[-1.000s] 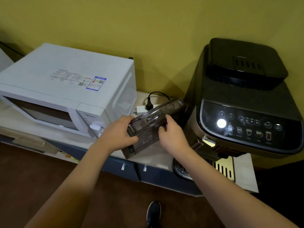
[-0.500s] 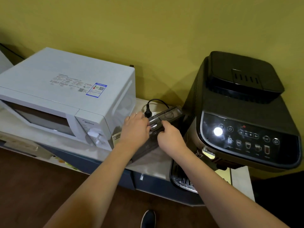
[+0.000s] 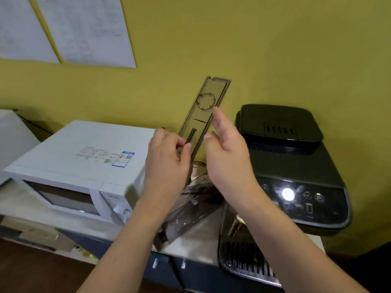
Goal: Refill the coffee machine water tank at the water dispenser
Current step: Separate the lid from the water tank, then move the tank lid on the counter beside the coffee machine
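The smoky clear water tank (image 3: 186,216) stands on the counter between the microwave and the black coffee machine (image 3: 296,166). Its long, flat, see-through lid (image 3: 204,115) is lifted off and held almost upright above the tank. My left hand (image 3: 167,159) pinches the lid's lower end. My right hand (image 3: 228,153) is beside the lid's right edge with its fingers spread, and I cannot tell whether a fingertip touches it. Both forearms hide part of the tank. No water dispenser is in view.
A white microwave (image 3: 84,166) stands to the left of the tank. The pale counter (image 3: 196,246) ends in a front edge above dark blue cabinet doors. The coffee machine's drip tray (image 3: 243,261) juts over that edge. Paper sheets (image 3: 84,28) hang on the yellow wall.
The lid has come off the tank and risen upright in my left hand. My right hand left the tank top and opened. The camera tilted upward.
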